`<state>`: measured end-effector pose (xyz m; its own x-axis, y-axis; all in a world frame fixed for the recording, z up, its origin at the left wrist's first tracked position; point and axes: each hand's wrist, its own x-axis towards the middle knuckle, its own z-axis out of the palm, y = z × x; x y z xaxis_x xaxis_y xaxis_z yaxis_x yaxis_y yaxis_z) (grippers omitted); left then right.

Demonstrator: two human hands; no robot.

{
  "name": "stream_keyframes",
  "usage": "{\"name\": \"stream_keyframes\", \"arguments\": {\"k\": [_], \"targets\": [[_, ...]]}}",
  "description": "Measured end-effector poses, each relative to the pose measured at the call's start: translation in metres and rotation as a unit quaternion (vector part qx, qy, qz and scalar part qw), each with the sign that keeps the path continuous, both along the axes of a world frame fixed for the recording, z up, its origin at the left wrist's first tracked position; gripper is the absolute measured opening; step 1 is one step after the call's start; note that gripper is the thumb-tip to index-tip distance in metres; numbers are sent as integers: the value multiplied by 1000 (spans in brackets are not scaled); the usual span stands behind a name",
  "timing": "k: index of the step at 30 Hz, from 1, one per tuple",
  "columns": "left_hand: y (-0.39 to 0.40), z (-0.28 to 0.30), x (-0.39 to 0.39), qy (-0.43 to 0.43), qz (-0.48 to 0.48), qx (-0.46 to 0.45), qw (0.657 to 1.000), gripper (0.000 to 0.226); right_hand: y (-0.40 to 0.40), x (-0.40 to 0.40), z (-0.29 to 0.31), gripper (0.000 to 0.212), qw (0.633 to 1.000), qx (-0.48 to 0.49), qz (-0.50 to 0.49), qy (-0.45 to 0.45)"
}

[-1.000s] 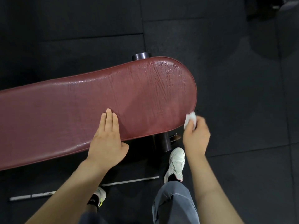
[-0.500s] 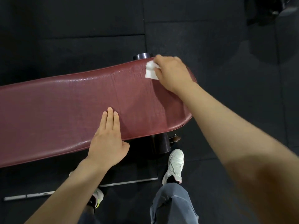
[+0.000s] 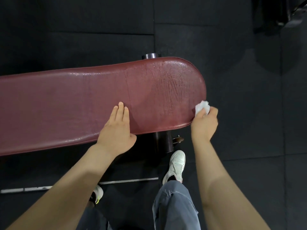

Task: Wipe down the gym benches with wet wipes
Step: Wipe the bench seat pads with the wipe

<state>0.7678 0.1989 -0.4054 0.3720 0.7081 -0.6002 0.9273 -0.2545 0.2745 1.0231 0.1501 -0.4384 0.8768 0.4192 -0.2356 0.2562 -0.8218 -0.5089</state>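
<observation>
Dim light is falling from overhead, glinting off the wet tabletop (image 3: 166,83) (right end especially); frame edges are bowing, corners darkening.

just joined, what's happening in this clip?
A person is wiping a dark red padded gym bench. The right hand grips a crumpled white wet wipe against the rim of the bench's rounded end. The left hand rests flat on the pad near its front edge, fingers straight. The pad glistens with moisture near the rounded end and along the far edge. The person stands close beside the bench on black rubber flooring.
</observation>
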Motion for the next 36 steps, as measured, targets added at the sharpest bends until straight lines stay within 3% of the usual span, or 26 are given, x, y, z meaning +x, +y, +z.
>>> {"name": "stream_keyframes", "arguments": {"k": [4, 7, 9, 16, 23, 27, 36], "targets": [[4, 10, -15, -38, 0, -9, 999, 77, -26, -29, 8, 27, 997, -54, 45, 44], [-1, 27, -34, -56, 21, -9, 998, 75, -40, -45, 28, 26, 972, -117, 171, 108], [-9, 41, -52, -65, 39, -6, 997, 75, -41, -61, 49, 21, 960, -98, 225, 133], [-32, 93, -149, -63, 105, 5, 992, 72, -5, -165, 114, 16, 952, 22, 247, 177], [-39, 141, -264, -54, 110, 19, 992, 69, 19, -278, 156, 11, 928, 32, 306, 211], [-34, 164, -309, -53, 111, 28, 992, 68, 25, -325, 171, 9, 928, 52, 288, 228], [-9, 164, -343, -37, 163, 11, 986, 66, 52, -343, 162, 9, 907, -18, 341, 248]]}}
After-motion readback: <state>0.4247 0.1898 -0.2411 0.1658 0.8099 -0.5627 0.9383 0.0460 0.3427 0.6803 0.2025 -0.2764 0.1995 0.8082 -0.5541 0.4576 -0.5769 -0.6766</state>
